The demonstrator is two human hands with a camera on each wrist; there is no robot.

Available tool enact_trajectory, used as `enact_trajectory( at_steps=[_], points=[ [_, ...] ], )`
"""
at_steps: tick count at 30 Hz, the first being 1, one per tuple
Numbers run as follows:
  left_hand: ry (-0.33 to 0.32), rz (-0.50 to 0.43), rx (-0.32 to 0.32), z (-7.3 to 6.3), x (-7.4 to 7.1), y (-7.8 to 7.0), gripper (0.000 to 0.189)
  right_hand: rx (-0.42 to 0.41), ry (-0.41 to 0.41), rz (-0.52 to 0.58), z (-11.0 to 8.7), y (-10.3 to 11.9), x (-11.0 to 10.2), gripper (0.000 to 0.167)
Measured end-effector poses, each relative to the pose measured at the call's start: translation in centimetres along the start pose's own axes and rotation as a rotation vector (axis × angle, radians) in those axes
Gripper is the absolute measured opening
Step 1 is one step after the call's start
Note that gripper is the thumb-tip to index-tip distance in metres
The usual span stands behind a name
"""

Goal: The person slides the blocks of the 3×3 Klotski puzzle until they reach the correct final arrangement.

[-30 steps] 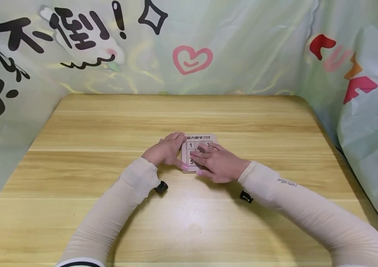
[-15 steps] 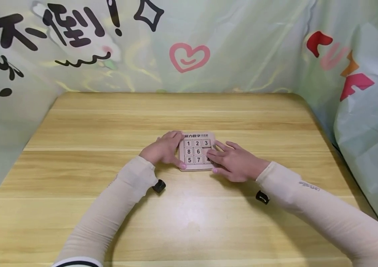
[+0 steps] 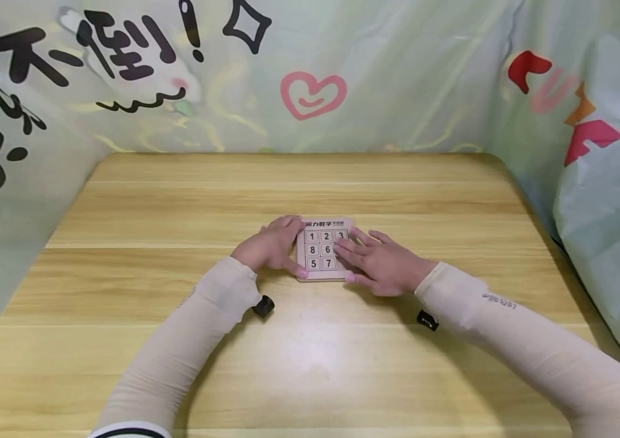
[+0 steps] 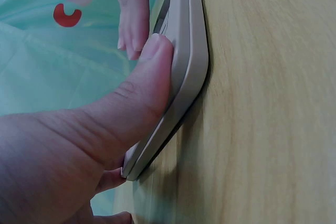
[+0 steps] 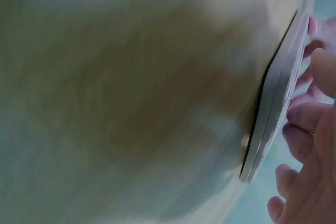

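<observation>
In the head view a flat magnetic number slide puzzle (image 3: 325, 277) lies on the table. Its top row reads 1, 2, 3; then 8 and 6; then 5 and 7. My right fingers hide the lower right cells. My left hand (image 3: 272, 245) grips the puzzle's left side, thumb at the near left corner and fingers by the far left one. The left wrist view shows that thumb (image 4: 152, 72) pressing the puzzle's edge (image 4: 197, 40). From the right, my right hand (image 3: 389, 264) reaches over with extended fingers, fingertips at the tiles of the right column.
The wood-grain table (image 3: 310, 365) extends around the puzzle on all sides. A pale green printed sheet (image 3: 408, 79) hangs behind it and at both sides. Each wrist carries a small black camera mount, such as the left one (image 3: 263, 306).
My right hand has slid rightward off the middle tiles, baring 2 and 6, then shifted slightly left again, covering the tile 4 and the gap above it. My left hand stays on the puzzle.
</observation>
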State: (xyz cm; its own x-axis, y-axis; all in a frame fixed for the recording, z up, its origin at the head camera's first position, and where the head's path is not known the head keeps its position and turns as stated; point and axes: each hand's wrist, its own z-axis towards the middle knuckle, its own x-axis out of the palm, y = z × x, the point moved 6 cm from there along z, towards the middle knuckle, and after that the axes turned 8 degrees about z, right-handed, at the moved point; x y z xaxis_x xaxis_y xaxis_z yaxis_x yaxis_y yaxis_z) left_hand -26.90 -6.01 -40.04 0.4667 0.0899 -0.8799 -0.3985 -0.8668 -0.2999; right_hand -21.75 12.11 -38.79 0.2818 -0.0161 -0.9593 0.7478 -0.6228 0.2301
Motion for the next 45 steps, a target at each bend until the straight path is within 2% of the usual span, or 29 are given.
enact_trajectory(
  at_steps=[4, 7, 15, 24, 29, 34, 40, 45],
  points=[
    [0.001, 0.008, -0.006, 0.0, 0.1, 0.1, 0.113, -0.056, 0.047, 0.029, -0.1, 1.1, 0.7, 0.065],
    [-0.001, 0.013, -0.017, 0.0, 0.0, 0.3, 0.113, -0.080, 0.053, 0.031, -0.3, 1.5, 0.8, 0.064],
    [-0.008, -0.011, 0.002, 0.0, 0.0, 0.1, 0.113, -0.028, 0.047, 0.028, -2.1, 0.5, 0.2, 0.063],
    [-0.010, 0.001, 0.009, 0.1, 0.2, 0.2, 0.113, -0.126, 0.067, 0.042, 0.9, 2.9, 0.7, 0.062],
    [-0.010, -0.001, 0.006, 0.1, 0.2, 0.3, 0.115, -0.093, 0.099, 0.044, 0.8, 2.7, 0.3, 0.058],
    [-0.008, -0.001, 0.003, 0.1, 0.2, 0.2, 0.115, -0.059, 0.084, 0.054, 0.4, 1.9, -0.3, 0.054],
    [-0.014, 0.003, 0.009, -0.1, 0.1, 0.2, 0.114, -0.085, 0.053, 0.030, 2.6, 2.7, 0.0, 0.059],
    [-0.020, 0.009, 0.007, 0.0, 0.1, 0.2, 0.114, -0.070, 0.088, 0.011, 3.3, 3.3, 0.3, 0.060]
  ],
)
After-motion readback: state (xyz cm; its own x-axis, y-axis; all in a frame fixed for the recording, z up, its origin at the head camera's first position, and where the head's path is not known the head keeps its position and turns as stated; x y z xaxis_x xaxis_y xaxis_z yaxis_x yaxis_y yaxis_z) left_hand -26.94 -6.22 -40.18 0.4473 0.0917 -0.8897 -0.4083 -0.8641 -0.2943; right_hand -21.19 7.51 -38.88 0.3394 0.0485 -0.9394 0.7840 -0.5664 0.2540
